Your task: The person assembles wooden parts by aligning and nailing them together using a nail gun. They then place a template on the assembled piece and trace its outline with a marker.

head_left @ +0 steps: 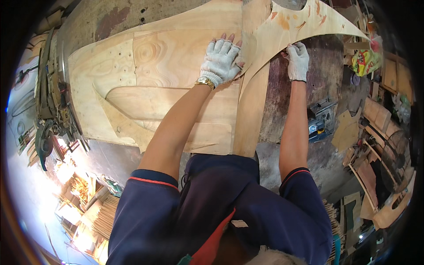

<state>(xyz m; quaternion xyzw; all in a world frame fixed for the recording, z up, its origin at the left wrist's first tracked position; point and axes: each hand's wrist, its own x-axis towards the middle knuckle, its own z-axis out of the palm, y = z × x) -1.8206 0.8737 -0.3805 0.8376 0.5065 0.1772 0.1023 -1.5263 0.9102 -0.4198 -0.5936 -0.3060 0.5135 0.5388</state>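
Note:
My left hand (pixel 221 60), in a white glove with bare fingertips, lies flat with fingers spread on a large plywood sheet (pixel 170 53). The thumb points toward a curved plywood piece (pixel 304 24) that overlaps the sheet and carries orange-brown stains. At that piece's lower curved edge, my right hand (pixel 297 62), gloved the same way, has its fingers curled together. Whatever sits between those fingertips is too small to make out. A wooden strip (pixel 252 112) runs from under the curved piece toward my waist. Thin curved plywood cut-outs (pixel 148 104) lie on the left part of the sheet.
A jigsaw-like power tool (pixel 321 120) rests on the worn workbench (pixel 287 110) by my right forearm. Scrap wood and a fan (pixel 395 152) crowd the right side. Clamps and tools (pixel 48 101) line the left edge. A yellow-red plastic bag (pixel 366 61) hangs at the far right.

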